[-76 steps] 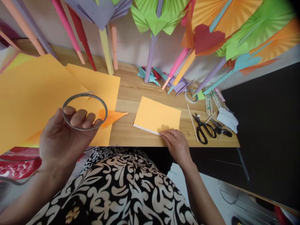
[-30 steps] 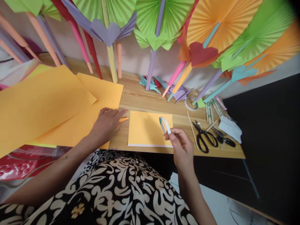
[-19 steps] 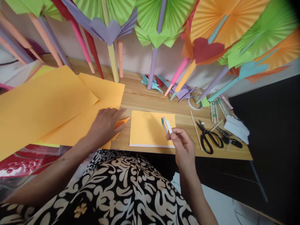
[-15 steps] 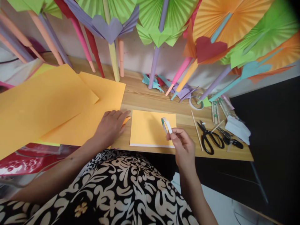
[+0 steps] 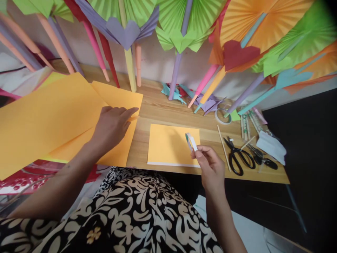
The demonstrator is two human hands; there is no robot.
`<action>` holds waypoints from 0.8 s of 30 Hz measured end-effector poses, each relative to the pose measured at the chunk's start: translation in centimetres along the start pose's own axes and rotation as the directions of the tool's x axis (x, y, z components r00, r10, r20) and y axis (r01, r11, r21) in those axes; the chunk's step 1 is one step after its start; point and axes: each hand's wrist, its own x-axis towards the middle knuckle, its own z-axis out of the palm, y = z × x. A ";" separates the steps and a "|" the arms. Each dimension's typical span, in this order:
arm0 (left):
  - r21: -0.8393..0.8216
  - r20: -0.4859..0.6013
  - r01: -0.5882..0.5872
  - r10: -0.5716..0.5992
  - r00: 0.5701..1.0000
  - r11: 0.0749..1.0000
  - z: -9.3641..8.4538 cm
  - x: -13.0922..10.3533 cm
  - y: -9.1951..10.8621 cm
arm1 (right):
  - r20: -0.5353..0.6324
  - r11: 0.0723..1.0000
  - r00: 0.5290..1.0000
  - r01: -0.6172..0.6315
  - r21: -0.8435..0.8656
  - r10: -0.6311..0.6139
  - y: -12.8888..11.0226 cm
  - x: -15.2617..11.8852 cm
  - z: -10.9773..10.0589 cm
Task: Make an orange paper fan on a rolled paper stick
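Right now the right hand [image 5: 210, 167] pinches a small ring-shaped roll of white tape [image 5: 191, 141] between thumb and fingertips, holding it upright just above the near right corner of a small orange-yellow paper rectangle [image 5: 170, 144] that lies flat on the pale wooden bench [image 5: 158, 109]. The left hand [image 5: 112, 124] lies flat, fingers spread and gripping nothing, on a large orange-yellow paper sheet [image 5: 116, 102] that overlaps a second such sheet [image 5: 44, 116] to the left. As far as I can judge, the work is at an early stage: the small rectangle is still plain, with no fold, cut or strip of tape on it, and the tape's loose end cannot be made out. Black-handled scissors [image 5: 238, 158] and a thin wooden stick [image 5: 223, 146] lie untouched to the right, beside another tape ring [image 5: 222, 116]. Pleated paper fans on coloured rolled-paper handles [image 5: 179, 52] lean against the wall behind.
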 end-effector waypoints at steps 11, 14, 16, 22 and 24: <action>-0.422 -0.219 -0.232 0.150 0.964 0.876 1.8 -0.1 2.5 | 0.279 0.667 0.838 0.543 -0.510 -0.469 -1.8 0.9 0.6; -0.556 -0.247 -0.283 0.169 0.954 0.782 1.3 -0.4 5.3 | 0.325 0.622 0.813 0.580 -0.526 -0.483 -2.0 0.8 0.8; -0.597 -0.232 -0.272 0.163 0.959 0.754 1.3 -0.2 6.6 | 0.350 0.600 0.796 0.603 -0.525 -0.494 -2.1 0.8 0.9; -0.632 -0.200 -0.283 0.200 0.959 0.721 1.6 0.4 8.2 | 0.394 0.558 0.759 0.650 -0.517 -0.519 -2.2 0.5 1.2; -0.633 -0.176 -0.264 0.197 0.964 0.728 1.4 0.5 8.4 | 0.399 0.551 0.757 0.652 -0.521 -0.518 -2.2 0.6 1.0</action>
